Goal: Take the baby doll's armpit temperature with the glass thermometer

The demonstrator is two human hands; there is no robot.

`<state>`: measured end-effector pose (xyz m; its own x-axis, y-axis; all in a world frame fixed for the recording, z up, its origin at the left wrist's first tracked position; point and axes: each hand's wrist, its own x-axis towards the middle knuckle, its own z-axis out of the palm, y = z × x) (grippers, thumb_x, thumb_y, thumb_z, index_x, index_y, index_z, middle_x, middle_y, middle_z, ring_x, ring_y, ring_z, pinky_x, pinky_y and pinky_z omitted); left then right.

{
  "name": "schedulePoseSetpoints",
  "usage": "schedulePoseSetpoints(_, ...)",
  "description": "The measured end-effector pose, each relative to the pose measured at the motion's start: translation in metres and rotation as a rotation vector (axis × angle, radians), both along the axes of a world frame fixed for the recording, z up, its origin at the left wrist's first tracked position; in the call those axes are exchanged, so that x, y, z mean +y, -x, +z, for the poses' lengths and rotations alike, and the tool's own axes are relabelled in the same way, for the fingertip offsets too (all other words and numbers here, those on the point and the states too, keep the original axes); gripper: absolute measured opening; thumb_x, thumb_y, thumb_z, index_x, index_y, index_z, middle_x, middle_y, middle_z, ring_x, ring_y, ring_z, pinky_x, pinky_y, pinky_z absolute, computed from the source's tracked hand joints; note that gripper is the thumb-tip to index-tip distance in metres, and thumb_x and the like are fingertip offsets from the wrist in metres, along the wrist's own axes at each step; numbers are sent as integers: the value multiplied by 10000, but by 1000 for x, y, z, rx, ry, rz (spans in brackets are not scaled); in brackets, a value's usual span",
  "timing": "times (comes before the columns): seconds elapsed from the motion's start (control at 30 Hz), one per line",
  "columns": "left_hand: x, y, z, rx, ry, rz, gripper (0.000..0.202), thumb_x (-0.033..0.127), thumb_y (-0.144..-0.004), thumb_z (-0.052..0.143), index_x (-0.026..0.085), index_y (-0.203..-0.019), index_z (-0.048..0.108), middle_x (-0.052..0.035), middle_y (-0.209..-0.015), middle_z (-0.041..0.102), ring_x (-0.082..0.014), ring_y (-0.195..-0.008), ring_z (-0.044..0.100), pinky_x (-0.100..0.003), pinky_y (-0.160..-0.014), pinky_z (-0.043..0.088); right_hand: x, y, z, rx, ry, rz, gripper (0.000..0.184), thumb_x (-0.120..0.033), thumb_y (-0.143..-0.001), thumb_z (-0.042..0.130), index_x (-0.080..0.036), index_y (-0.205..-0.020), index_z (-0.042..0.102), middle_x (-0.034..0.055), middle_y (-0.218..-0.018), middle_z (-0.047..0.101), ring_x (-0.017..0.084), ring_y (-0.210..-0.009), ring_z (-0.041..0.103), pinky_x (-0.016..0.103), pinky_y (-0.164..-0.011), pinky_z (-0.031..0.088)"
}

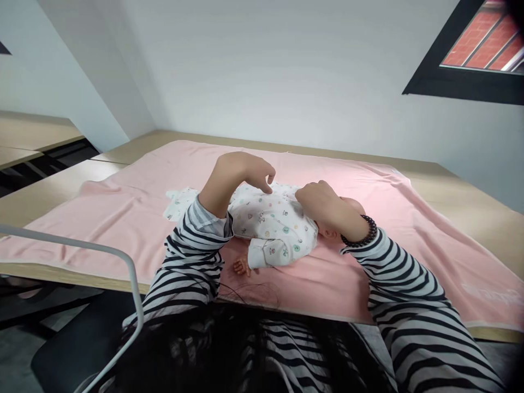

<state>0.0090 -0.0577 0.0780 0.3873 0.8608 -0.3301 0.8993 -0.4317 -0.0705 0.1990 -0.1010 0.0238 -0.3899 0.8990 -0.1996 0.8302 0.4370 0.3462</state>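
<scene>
A baby doll (270,226) in a white printed romper lies on a pink blanket (123,213), head to the right. My left hand (241,172) arches over the doll's body, its fingertips pinched down on the romper's cloth near the middle. My right hand (321,202) rests curled on the doll's chest beside its head (327,232), fingers closed on the romper fabric. One small doll hand (240,266) sticks out of a sleeve toward me. A dark bead bracelet (362,232) circles my right wrist. Both arms wear black-and-white striped sleeves.
The blanket covers a wooden table (470,213) set against a white wall. A white metal chair frame (123,273) stands at lower left. Another wooden table (33,136) is at far left. A dark-framed window (470,54) is at upper right.
</scene>
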Motion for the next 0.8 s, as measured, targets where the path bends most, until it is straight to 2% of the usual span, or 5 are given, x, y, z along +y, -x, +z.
schedulePoseSetpoints(0.23,-2,-3,0,5,5,0,491,567,-965,580,289,-1364,647,-55,-1438,690,-304,-1198,647,-367,-912,477,3,-12,2,49,-14,51,255,-52,-886,497,-136,-912,737,120,-813,706,201,-661,546,360,-618,275)
schedulePoseSetpoints(0.43,-1,-4,-2,-6,15,-14,560,591,-948,583,298,-1421,645,-66,-1454,681,-321,-1258,623,-388,-1001,485,9,-11,-5,60,6,32,259,-43,-882,494,-162,-890,724,126,-881,735,225,-751,619,355,-651,282)
schedulePoseSetpoints(0.63,4,-2,-8,-29,3,-13,562,598,-948,615,299,-1423,649,-79,-1426,692,-339,-1212,641,-406,-951,485,8,-11,-10,59,-7,45,314,12,-871,468,-154,-872,734,141,-851,730,244,-765,638,364,-682,295)
schedulePoseSetpoints(0.8,2,-4,-6,-87,14,-24,493,513,-911,689,280,-1345,706,-84,-1291,745,-307,-1123,670,-371,-938,462,11,-13,-14,56,-35,89,297,6,-850,478,-149,-844,731,141,-812,710,232,-704,590,367,-680,287)
